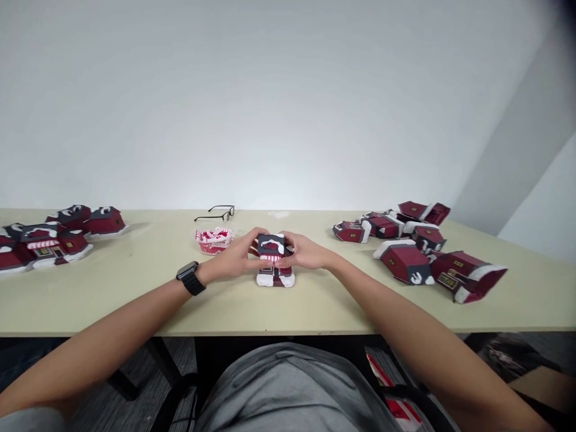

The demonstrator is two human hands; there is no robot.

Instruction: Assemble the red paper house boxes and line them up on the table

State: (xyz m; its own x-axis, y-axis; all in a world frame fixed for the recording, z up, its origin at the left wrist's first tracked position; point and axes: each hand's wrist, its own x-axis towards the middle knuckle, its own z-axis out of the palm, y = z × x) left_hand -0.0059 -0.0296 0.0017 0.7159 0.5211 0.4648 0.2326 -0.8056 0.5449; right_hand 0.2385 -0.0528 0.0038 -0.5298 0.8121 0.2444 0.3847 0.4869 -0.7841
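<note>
A small model house (pixel 275 277) with red walls, a dark roof, white snow trim and a red-and-white striped awning stands upright on the table in front of me. My left hand (pixel 238 257) grips its left side, the thumb pressed on the front near the awning. From the right, my right hand (pixel 303 251) holds it the same way, both thumbs almost meeting. The fingers behind the house are partly hidden. Just left of my left hand is a clear plastic tub (pixel 214 241) with red-and-white striped pieces in it.
Several similar houses (pixel 56 243) stand at the left of the table (pixel 315 309). More houses (pixel 405 264) lie tipped at various angles on the right. Black-framed glasses (pixel 220 213) rest near the wall behind the tub. The table's front edge runs close to my body.
</note>
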